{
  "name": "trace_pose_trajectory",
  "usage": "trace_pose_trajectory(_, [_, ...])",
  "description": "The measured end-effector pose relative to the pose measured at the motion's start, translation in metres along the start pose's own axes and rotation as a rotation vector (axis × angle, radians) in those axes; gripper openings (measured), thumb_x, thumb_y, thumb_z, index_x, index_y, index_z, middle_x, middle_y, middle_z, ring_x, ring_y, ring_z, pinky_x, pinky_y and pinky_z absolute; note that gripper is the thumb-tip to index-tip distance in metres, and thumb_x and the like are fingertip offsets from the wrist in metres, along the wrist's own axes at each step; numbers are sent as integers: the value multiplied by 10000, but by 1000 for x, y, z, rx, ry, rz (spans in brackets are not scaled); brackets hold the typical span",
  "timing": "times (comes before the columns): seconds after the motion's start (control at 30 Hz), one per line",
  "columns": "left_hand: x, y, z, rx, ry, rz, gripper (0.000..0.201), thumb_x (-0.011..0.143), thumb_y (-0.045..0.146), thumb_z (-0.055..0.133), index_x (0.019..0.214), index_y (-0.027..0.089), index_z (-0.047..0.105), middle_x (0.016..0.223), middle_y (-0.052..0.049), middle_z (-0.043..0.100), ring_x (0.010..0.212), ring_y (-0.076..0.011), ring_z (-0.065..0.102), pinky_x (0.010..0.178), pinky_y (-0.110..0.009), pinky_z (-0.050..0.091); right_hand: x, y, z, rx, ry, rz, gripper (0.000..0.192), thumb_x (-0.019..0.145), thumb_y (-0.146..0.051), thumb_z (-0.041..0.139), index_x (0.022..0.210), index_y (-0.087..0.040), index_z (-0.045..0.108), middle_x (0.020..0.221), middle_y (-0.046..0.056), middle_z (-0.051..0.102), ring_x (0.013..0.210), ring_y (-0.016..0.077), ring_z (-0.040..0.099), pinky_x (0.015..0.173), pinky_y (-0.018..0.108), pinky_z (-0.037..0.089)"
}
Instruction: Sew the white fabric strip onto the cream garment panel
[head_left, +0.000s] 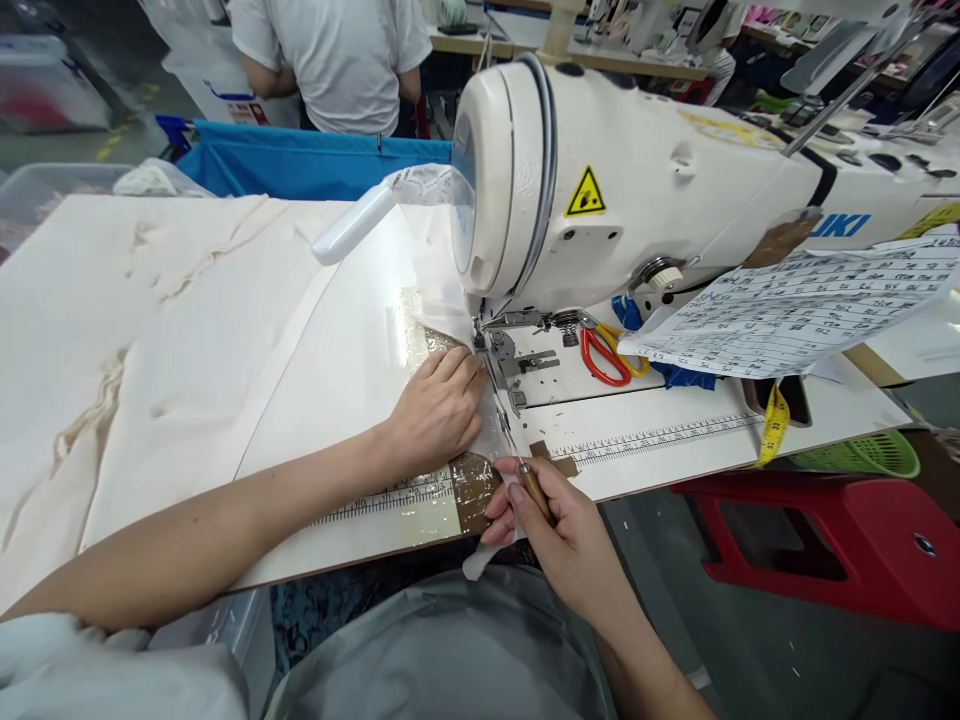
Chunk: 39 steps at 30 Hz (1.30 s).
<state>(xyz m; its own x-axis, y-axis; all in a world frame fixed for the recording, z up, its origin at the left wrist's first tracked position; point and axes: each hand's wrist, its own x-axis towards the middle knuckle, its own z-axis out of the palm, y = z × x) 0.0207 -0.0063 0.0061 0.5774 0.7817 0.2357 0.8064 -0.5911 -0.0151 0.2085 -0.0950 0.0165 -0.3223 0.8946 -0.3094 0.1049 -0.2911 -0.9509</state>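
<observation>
The thin cream fabric panel [225, 330] lies flat on the white counter [660, 440], light and limp. The left hand [439, 405] presses it open-palmed; at five o'clock the right hand [559, 530] pinches a wooden-handled awl [525, 475] near the white sewing machine [637, 190].

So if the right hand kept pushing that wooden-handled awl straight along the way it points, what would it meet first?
The right hand aims the awl up the fabric strip toward the presser foot. The metal foot and needle area would probably come first, though depth is hard to judge.
</observation>
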Motion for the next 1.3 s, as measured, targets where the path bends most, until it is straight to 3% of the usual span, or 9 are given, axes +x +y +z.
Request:
trace_pose_trajectory(0.33, [8,-4,2,-61,-41,-88,367,980,149,403,1280,1,553,1243,-179,579,1109,-279,512,970,-406,468,-3,-11,-5,-138,-19,-144,330,1006,-470,487,1194,-220,592,823,31,690,667,176,720,674,288,592])
trace_pose_trajectory(0.47, [19,-9,-3,-4,-86,-3,274,1008,132,407,1084,19,645,1065,-176,632,974,-252,554,817,-344,515,-4,-26,-4,-128,93,-153,309,969,-483,556,1163,-253,627,802,35,692,650,191,702,660,289,605])
trace_pose_trajectory(0.53, [25,-14,-4,50,-102,30,239,995,115,439,1053,21,651,994,-173,639,923,-247,577,727,-323,522,0,-30,-6,-115,72,-158,320,952,-494,578,1165,-262,633,803,44,703,646,204,705,627,290,615])
trace_pose_trajectory(0.67, [33,-18,0,135,-66,50,236,1000,98,417,1050,46,642,895,-148,636,803,-225,606,615,-314,507,10,-27,-16,-164,-40,-244,384,927,-492,610,1236,-266,643,847,72,745,684,245,732,596,294,626])
trace_pose_trajectory(0.87, [29,-24,12,44,48,-24,110,959,131,567,1003,100,662,998,-124,678,874,-205,615,602,-278,526,-1,-10,-25,-422,10,-308,388,940,-470,584,1267,-285,680,858,56,762,649,212,704,501,230,557])
trace_pose_trajectory(0.97, [26,-32,17,-31,100,-74,142,971,122,537,965,110,678,1012,-110,691,916,-203,624,649,-282,547,-9,-7,-19,-533,20,-356,371,975,-445,514,1258,-266,674,923,79,762,802,245,730,608,263,576])
trace_pose_trajectory(1.1, [25,-43,21,-177,156,-101,164,974,152,525,962,145,688,997,-85,694,943,-192,644,729,-298,571,1,-4,-12,-713,108,-401,385,1026,-371,384,1293,-207,609,1062,120,762,817,252,743,664,319,561])
trace_pose_trajectory(1.23, [25,-54,23,-307,187,-85,168,952,161,524,919,160,689,993,-78,698,950,-186,664,797,-321,582,25,-1,-13,-906,358,-426,378,1023,-335,351,1257,-138,573,841,102,771,630,245,717,512,297,473])
trace_pose_trajectory(1.3, [26,-56,22,-346,188,-76,188,951,172,508,898,171,688,978,-75,701,945,-187,670,808,-332,584,36,-1,-12,-965,405,-431,362,1018,-298,349,1245,-124,571,775,90,760,572,224,692,471,276,421])
